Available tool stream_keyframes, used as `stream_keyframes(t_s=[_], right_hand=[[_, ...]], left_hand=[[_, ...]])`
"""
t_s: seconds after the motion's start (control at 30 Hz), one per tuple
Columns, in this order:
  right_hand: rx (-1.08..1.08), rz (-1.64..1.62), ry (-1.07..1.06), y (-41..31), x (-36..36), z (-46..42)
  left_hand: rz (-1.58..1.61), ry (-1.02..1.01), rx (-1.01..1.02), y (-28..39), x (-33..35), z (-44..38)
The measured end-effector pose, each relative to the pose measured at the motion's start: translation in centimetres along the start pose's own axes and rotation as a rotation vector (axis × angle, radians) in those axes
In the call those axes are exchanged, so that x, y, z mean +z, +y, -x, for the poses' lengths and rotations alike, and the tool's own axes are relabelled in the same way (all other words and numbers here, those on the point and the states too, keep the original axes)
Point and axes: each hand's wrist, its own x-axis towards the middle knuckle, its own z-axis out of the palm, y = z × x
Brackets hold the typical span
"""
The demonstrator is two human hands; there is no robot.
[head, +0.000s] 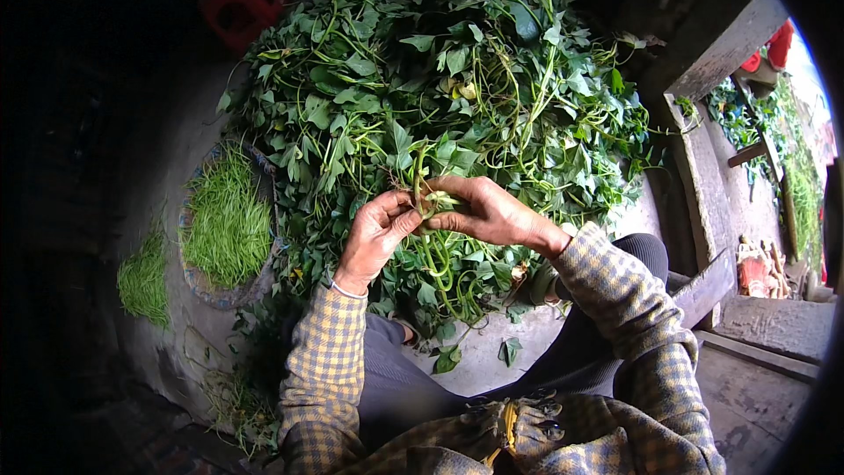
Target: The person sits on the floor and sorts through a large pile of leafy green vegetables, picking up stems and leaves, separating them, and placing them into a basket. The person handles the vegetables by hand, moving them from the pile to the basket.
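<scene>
A large heap of leafy green vines [395, 86] lies on the floor in front of me. Over its near side, my left hand [379, 231] pinches a vine stem between thumb and fingers. Close beside it, my right hand [491, 211] grips the same small bunch of green stems [438, 201], its fingertips almost meeting those of the left. Fine brownish roots stick out by the left fingertips. Part of the bunch is hidden by the fingers. Looped stems [438, 270] hang below both hands.
A round basket [191, 277] of cut thin green stalks stands at the left, with a smaller pile of them [144, 280] beside it. A red plastic stool [242, 6] is behind the heap. A wooden door frame [692, 171] rises at the right. Loose leaves [510, 351] lie between my legs.
</scene>
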Motion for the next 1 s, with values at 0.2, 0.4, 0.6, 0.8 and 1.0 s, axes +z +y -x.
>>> stream_keyframes(t_s=[0.2,0.4,0.6,0.8,1.0], right_hand=[[-0.230,0.689,0.080,0.2,0.8,0.7],[-0.206,0.832,0.199,2.3,2.3,0.6],[0.144,-0.078,0.292,1.5,2.0,-0.4],[0.426,-0.674,0.430,4.4,0.9,0.1],[0.077,-0.683,0.540,4.4,-3.9,0.2]], left_hand=[[0.050,0.046,-0.022,-2.1,0.0,-0.4],[0.104,0.214,0.018,-4.7,1.5,-1.4],[-0.097,0.255,0.120,-3.7,1.9,-2.0],[-0.100,0.114,0.158,-2.4,2.3,-1.2],[0.119,-0.018,0.098,-0.6,0.9,-0.4]])
